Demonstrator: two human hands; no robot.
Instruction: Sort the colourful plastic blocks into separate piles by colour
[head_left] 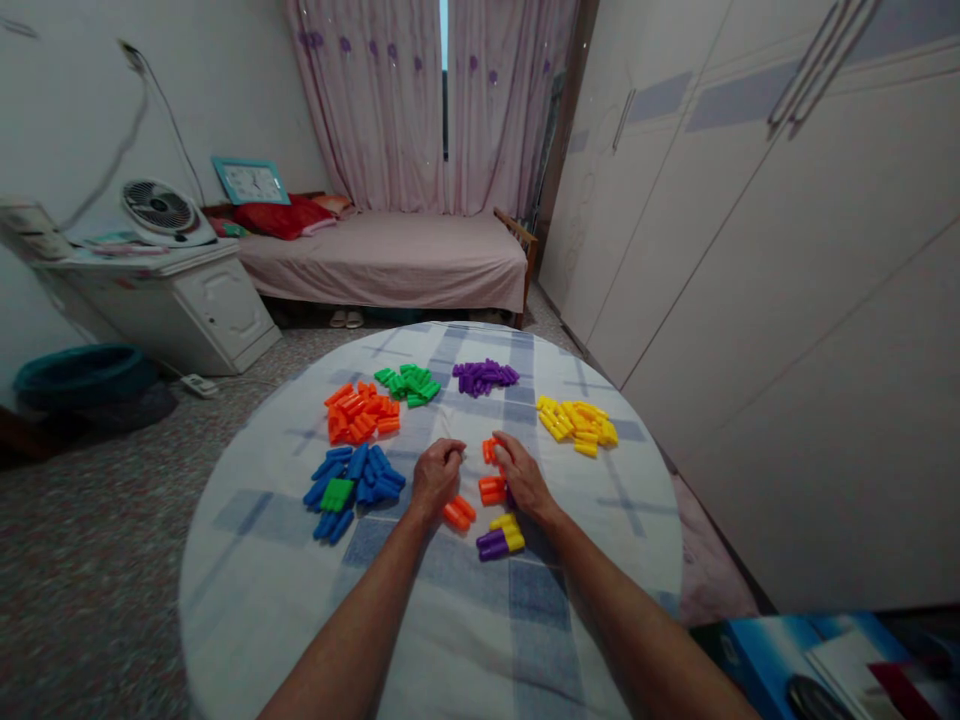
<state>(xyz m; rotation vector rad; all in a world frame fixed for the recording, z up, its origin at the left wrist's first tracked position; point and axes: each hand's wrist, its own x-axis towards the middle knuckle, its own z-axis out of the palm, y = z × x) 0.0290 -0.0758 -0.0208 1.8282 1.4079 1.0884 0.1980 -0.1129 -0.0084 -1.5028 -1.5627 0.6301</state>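
Observation:
Both my hands rest on a round table covered by a white and blue checked cloth (465,620). My left hand (436,474) is curled closed, its fingers pinched together; what they hold is hidden. Just below it lie orange pieces (458,512). My right hand (520,474) is closed over orange pieces (489,450) at its fingertips, with more orange pieces (492,489) beside it. A purple and yellow group (501,538) lies near my right wrist.
Sorted piles lie further out: orange (361,412), green (409,384), purple (484,376), yellow (576,423), and blue with a green piece (351,482). Beyond the table are a bed (390,258), a white cabinet with a fan (161,212), and wardrobes (750,250) on the right.

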